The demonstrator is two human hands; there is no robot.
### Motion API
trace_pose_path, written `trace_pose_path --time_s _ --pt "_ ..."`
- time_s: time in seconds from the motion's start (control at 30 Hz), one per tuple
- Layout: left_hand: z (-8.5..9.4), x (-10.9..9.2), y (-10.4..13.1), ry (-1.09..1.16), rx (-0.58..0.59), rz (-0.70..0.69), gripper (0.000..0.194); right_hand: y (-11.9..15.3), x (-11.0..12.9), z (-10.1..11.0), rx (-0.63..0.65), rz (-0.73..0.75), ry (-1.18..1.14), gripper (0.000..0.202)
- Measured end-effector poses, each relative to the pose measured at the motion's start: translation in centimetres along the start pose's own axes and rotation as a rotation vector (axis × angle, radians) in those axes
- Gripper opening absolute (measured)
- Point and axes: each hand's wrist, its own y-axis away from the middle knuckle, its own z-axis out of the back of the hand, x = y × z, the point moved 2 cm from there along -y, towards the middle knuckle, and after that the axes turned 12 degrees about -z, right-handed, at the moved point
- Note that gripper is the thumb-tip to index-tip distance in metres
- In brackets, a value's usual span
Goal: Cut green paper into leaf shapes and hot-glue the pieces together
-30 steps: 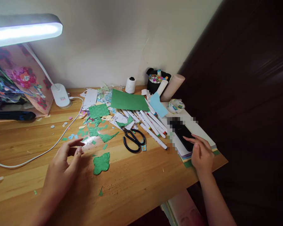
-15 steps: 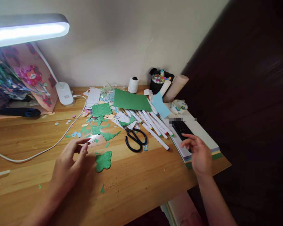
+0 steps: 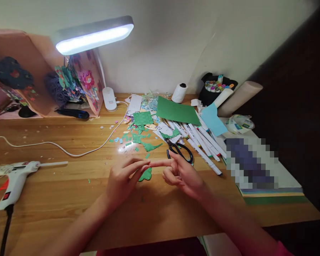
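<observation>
My left hand (image 3: 124, 176) and my right hand (image 3: 185, 174) meet above the desk. The fingers of my left hand close around the tip of my outstretched right index finger. On my right hand the thumb points up, apart from the index finger, and the other fingers curl in; no object shows in it. Just beneath the fingertips lies a green paper cutout (image 3: 146, 175) with rounded lobes, partly hidden by my left hand. Black-handled scissors (image 3: 187, 151) lie behind my right hand, which covers part of their handles.
Green paper scraps (image 3: 140, 138) and a green sheet (image 3: 177, 110) lie beyond my hands, beside several markers (image 3: 204, 158). A white glue gun (image 3: 16, 183) rests at left. A lamp (image 3: 96, 33) overhangs the back. Paper sheets (image 3: 288, 177) are stacked at right, with a pixelated patch over them.
My hands were apart, the right one over the dark phone-like object on the paper stack. They have come together in the middle. The view has turned left, bringing in the glue gun.
</observation>
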Motion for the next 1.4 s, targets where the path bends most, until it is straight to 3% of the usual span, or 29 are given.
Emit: trace_pose_path --time_s 0.23,0.4,0.6,0.77,0.9,1.13,1.2,1.27,1.4 --pt "0.3 0.8 -0.2 -0.092 0.144 -0.075 0.013 -0.7 -0.8 0.6 0.093 -0.049 -0.07 0.068" --pt "0.4 0.9 -0.2 -0.084 0.185 -0.102 0.013 -0.7 -1.0 0.9 0.137 -0.038 -0.082 0.071" --pt "0.0 2.3 0.1 -0.111 0.223 -0.176 0.011 -0.7 -1.3 0.9 0.075 -0.035 0.002 0.069" --pt "0.1 2.7 0.1 -0.055 0.234 -0.082 0.011 -0.5 -1.3 0.4 0.003 0.017 0.088 0.059" --pt "0.3 1.3 -0.3 0.108 0.143 0.023 0.014 -0.3 -1.4 0.1 -0.091 0.113 0.298 0.043" --pt "0.0 -0.4 -0.8 0.451 0.152 0.206 0.01 -0.2 -1.7 -1.4 -0.134 0.119 0.401 0.035" --pt "0.0 -0.5 -0.8 0.434 0.165 0.241 0.01 0.4 -1.4 -1.3 -0.276 0.235 0.552 0.032" --pt "0.1 -0.3 -0.8 0.392 0.179 0.279 0.012 2.1 -0.9 0.0 -0.55 0.446 0.739 0.024" --pt "0.4 0.8 -0.3 0.284 0.12 0.374 0.015 9.0 -1.1 6.3 -1.151 0.767 0.726 0.021"
